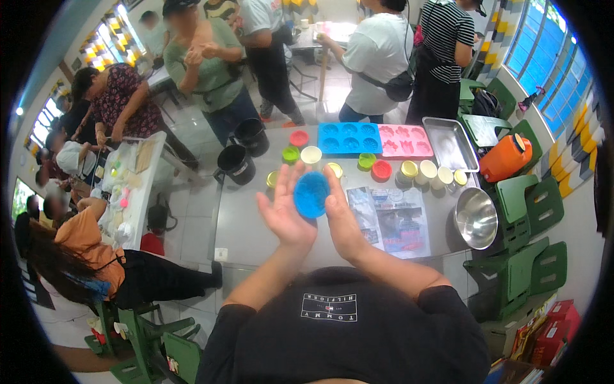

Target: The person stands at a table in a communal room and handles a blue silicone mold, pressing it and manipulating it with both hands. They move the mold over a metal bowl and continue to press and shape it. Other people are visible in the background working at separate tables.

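Note:
A round blue silicone mould is up in front of me above the grey table, its inside towards me. My left hand supports it from the left, palm up and thumb spread away. On the other side, my right hand holds its edge, with the thumb along the rim. Beyond the hands lie small red and green silicone moulds, a paper cup and a gold-lidded jar, which the right fingers partly hide. Printed plastic pouches lie to the right of my right hand.
A blue mould tray, a pink mould tray and a metal pan line the far edge. A steel bowl stands at right, near green chairs. Black pails stand left; several people work around other tables.

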`<state>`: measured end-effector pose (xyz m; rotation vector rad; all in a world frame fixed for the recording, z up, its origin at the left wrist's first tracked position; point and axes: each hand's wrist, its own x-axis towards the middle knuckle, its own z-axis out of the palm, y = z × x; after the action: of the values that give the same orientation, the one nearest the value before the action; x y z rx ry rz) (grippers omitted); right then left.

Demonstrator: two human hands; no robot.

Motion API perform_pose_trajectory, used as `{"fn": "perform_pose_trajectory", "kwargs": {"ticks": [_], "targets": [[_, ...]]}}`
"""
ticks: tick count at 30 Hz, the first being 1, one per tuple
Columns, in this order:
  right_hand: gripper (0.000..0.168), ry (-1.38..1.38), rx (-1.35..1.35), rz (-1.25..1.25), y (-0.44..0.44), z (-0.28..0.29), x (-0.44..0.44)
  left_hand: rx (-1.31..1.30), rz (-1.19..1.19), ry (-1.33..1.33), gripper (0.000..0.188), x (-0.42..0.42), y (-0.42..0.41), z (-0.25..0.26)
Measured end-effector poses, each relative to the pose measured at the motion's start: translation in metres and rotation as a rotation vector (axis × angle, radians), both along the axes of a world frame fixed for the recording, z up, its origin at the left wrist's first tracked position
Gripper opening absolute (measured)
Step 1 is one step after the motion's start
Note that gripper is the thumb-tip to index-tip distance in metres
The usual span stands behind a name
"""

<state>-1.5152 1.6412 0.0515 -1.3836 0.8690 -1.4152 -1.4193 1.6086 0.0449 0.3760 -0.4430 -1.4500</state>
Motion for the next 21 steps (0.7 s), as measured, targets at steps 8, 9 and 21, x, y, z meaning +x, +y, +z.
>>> {"fn": "perform_pose_trajectory", "kwargs": {"ticks": [8,9,21], "targets": [[0.058,0.296,-0.144,-0.232,0.016,-0.011,0.032,0.111,-0.248,0.095,0.068,0.041,-0.023,0.005],[0.057,0.322,-0.189,-0.257,0.009,-0.011,0.033,0.170,-0.271,0.102,0.070,0.043,-0.019,0.008],[0.060,0.064,-0.168,-0.119,0.014,-0.008,0.076,-0.086,-0.113,-0.188,0.089,0.068,-0.027,0.012]]}}
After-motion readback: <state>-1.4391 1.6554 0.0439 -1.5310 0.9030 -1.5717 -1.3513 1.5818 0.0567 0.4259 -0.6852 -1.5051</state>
